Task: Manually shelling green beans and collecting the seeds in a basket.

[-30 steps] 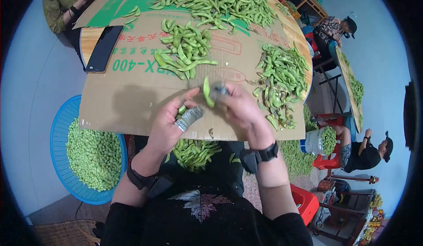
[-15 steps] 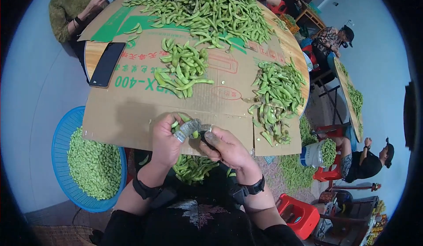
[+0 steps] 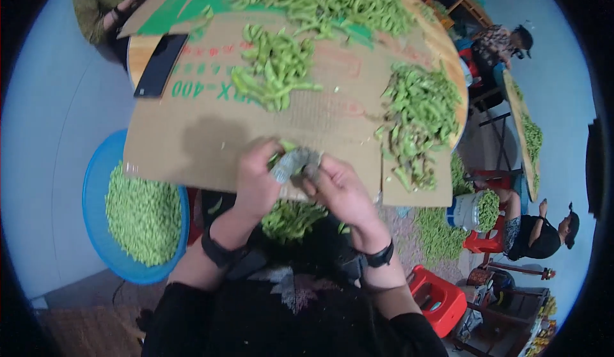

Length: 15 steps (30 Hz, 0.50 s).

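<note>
The round wooden table [image 3: 142, 53] has a pale, bluish-white left wall [image 3: 51, 133] on its left, crossed by thin seams. Well off to its right is a right wall [image 3: 563, 101] of much the same tone, bearing a dark panel [image 3: 595, 168]. Also right of the table is a second table [image 3: 515, 114] — long, wood-topped, dark-legged — and a red seat [image 3: 483, 242]. Nearer, at the table's near right, are a red plastic stool [image 3: 455, 296] and a dark rack [image 3: 499, 314]. Pinkish floor [image 3: 451, 269] shows between table and stool; the floor is darker at the table's near left. Cool light casts a soft shadow on the table's covering.
</note>
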### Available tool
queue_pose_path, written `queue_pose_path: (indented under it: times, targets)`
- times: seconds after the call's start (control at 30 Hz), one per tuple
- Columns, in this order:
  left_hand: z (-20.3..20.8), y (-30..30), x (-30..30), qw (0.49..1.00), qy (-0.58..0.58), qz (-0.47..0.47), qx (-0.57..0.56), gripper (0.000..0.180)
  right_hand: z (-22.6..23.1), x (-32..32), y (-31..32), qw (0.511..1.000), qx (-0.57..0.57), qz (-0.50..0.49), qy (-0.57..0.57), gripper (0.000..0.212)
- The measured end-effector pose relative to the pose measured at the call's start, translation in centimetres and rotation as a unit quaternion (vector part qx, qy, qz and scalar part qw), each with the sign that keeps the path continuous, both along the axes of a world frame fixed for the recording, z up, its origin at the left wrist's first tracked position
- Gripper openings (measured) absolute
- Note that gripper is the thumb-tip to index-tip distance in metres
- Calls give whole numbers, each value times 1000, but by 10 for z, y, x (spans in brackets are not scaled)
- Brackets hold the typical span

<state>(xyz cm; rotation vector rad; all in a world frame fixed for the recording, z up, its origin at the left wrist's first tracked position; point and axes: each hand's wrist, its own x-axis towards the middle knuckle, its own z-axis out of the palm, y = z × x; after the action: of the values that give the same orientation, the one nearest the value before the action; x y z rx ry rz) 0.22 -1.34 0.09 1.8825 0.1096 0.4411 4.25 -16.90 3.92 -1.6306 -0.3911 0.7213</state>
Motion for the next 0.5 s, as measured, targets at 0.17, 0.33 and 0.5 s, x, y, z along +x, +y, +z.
queue_pose_path:
  times: [0.17, 0.33, 0.5]
  targets:
    - [-1, 5, 7, 860, 60, -173, -476, 11, -7, 10, -2, 942, 193, -4, 274, 23]
    - [-1, -11, 14, 983, -29, -60, -171, 9, -17, 6, 1, 994, 56, -45, 83, 14]
    - [-7, -8, 9, 974, -3, -118, -193, 14, -20, 3, -3, 989, -17, -98, -110, 11]
